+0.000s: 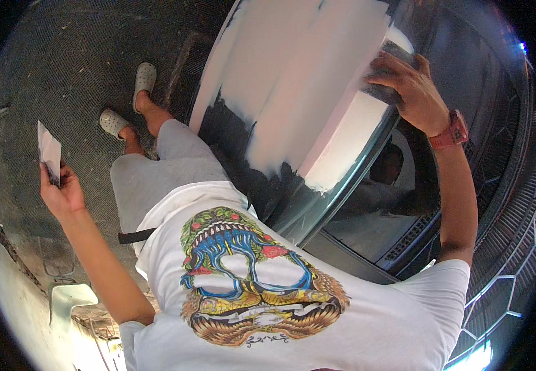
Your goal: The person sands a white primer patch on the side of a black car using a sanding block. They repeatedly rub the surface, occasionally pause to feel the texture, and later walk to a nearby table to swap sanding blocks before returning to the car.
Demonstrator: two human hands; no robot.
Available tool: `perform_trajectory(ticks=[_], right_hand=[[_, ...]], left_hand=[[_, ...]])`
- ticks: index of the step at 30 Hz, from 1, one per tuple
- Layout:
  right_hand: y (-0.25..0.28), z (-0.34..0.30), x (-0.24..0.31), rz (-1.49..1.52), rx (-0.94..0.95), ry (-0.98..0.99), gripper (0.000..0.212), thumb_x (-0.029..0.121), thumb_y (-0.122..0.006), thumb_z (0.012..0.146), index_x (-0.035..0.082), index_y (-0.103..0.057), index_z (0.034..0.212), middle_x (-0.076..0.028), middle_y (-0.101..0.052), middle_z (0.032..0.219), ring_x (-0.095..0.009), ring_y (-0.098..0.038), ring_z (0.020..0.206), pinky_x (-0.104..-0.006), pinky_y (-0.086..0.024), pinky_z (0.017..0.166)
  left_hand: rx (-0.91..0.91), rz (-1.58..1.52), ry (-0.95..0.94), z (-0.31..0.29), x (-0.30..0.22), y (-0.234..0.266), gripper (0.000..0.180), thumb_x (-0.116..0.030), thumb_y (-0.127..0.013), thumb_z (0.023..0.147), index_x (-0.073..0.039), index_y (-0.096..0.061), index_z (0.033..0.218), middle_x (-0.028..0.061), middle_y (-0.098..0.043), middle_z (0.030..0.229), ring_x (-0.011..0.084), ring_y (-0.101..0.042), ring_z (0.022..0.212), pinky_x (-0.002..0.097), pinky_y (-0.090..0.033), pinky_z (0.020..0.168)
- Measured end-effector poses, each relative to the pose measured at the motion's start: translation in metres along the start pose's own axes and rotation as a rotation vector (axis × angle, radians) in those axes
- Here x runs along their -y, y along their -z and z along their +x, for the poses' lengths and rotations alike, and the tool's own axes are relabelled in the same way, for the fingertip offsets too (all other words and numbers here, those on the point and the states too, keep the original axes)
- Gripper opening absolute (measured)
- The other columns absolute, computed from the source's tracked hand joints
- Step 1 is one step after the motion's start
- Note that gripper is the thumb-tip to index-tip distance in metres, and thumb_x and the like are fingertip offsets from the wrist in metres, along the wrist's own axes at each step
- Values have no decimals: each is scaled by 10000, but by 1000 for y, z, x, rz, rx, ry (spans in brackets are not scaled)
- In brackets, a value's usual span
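Note:
Beside me is a dark car body panel (221, 127) with a broad coat of pale pinkish filler (305, 68) on it. A whiter strip (342, 145) of filler runs along its edge by the window. On the far end of that edge, my right hand (413, 89) closes its fingers around a dark flat tool (399, 54), pressed to the coated surface; its exact kind is partly hidden by the fingers. Out to the left, away from the car, my left hand (64, 195) pinches a flat, pale spreader-like plate (50, 148) by its lower end, tip pointing up.
Dark car window glass (373, 204) lies right of the coated panel, with reflections in it. Under my feet is a dark patterned floor (82, 74). A pale chair (70, 300) stands at the lower left, near a light wall (14, 309).

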State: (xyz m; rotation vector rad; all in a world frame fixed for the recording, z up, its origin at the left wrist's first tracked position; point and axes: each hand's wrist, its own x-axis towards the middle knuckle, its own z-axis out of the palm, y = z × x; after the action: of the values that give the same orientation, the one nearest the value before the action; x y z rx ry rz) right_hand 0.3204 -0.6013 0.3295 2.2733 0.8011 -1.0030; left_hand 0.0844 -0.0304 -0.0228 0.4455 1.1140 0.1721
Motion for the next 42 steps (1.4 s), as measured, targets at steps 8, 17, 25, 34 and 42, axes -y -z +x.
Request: perform_trajectory(ticks=[8,17,25,34,42], right_hand=[[-15,20,-11,1,3,79,644,-171,-608,679,202,-736,1188,12,-629,1313,-184,-524,1347,-554,-247,1143],[-7,0,-4,31,18,27,653,-164,-611,681,211,-744,1198,2,-628,1320,-195,-554,1300,-557,-250,1134],[3,18,6,27,150,5,647,-157,-684,692,228,-750,1207,-12,-594,1442,-188,-531,1353,-538,-238,1163],[2,17,12,29,139,68,544,-118,-585,766,225,-755,1153,13,-663,1218,-175,-594,1234,-526,-291,1116],[23,2,-41,-85,-118,-28,598,-131,-608,701,196,-751,1180,-54,-625,1404,-235,-518,1379,-575,-229,1172]], left_hand=[[-11,18,-6,-7,1,-12,253,-130,-535,1063,41,-546,1249,133,-614,1065,207,-574,870,308,-447,643],[-27,19,0,-6,3,-19,230,-128,-534,1064,43,-558,1216,114,-617,1032,189,-563,832,298,-449,635],[-27,12,2,-8,6,-24,233,-131,-521,1071,41,-557,1223,111,-611,1021,188,-552,831,297,-451,639],[-84,49,-26,-9,4,-29,241,-132,-524,1070,54,-544,1222,120,-600,1021,192,-545,826,299,-458,642],[-56,54,-2,6,8,-22,250,-129,-541,1062,51,-541,1236,120,-602,1026,198,-574,839,302,-453,637]])
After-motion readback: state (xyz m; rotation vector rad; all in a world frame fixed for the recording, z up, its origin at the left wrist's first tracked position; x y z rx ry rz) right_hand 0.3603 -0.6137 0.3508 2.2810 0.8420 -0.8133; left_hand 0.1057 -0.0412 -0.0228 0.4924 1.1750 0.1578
